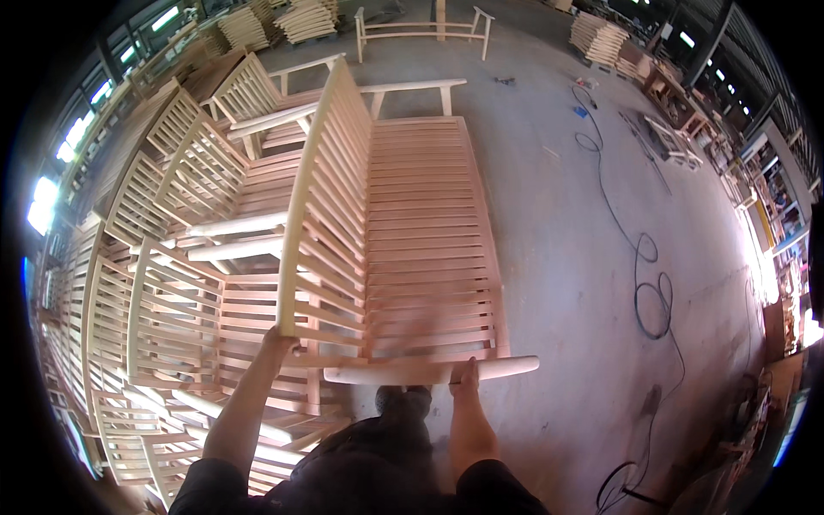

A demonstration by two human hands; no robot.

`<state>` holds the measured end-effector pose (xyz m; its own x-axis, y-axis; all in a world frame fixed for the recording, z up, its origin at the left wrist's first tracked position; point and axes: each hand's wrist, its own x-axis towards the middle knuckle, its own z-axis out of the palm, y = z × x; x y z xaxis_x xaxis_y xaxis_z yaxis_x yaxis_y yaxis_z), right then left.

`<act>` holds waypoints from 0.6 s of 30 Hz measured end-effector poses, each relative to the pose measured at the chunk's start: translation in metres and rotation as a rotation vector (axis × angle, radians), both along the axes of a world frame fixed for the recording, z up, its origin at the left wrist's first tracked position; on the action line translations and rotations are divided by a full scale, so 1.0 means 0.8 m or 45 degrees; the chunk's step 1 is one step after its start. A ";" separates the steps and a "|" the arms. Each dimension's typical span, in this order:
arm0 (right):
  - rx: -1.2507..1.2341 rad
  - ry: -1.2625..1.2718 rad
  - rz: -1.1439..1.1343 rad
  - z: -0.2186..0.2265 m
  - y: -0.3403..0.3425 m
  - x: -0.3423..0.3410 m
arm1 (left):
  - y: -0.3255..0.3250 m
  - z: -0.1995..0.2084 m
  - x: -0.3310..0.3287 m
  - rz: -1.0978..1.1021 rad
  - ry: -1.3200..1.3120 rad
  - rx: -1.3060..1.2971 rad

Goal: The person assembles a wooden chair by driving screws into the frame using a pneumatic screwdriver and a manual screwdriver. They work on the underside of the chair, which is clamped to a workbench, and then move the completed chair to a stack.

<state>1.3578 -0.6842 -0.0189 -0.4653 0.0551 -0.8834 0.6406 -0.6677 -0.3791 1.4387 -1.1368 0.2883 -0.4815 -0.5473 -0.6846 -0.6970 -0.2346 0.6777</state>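
Observation:
A long slatted wooden bench [421,223] stands in front of me, its seat stretching away and its tall slatted backrest [330,197] along the left side. At the near end of the backrest, my left hand [279,342] is closed around the corner of the frame. My right hand [464,378] grips the near armrest [506,367], a pale bar with a rounded end, towards its right part. Some of the fingers of both hands are hidden behind the wood. A faint blur lies over the near seat slats.
Several slatted wooden chairs and benches [176,309] crowd the left side, close to the backrest. A black cable [637,257] loops over the grey concrete floor [558,283] at right. Another bench frame [421,36] and stacked wooden parts [598,39] stand farther back.

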 end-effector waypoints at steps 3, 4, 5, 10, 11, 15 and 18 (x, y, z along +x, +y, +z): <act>-0.111 0.048 0.074 0.015 -0.003 0.057 | 0.000 -0.015 0.085 0.048 -0.106 -0.015; -0.178 0.010 0.092 0.019 0.001 0.073 | -0.001 -0.027 0.112 0.078 -0.143 0.006; -0.132 -0.078 0.106 0.031 0.003 0.086 | 0.001 -0.035 0.130 0.111 -0.186 0.033; 0.113 -0.408 0.292 0.100 0.002 0.084 | 0.023 -0.033 0.131 -0.039 -0.407 -0.398; 0.044 -0.291 0.282 0.085 0.005 0.086 | 0.033 -0.019 0.120 0.057 -0.380 -0.364; 0.168 -0.279 0.351 0.075 0.024 0.104 | 0.018 -0.063 0.155 -0.074 -0.437 -0.538; 0.214 0.246 0.775 -0.008 0.112 0.134 | 0.032 -0.095 0.195 0.000 -0.442 -0.578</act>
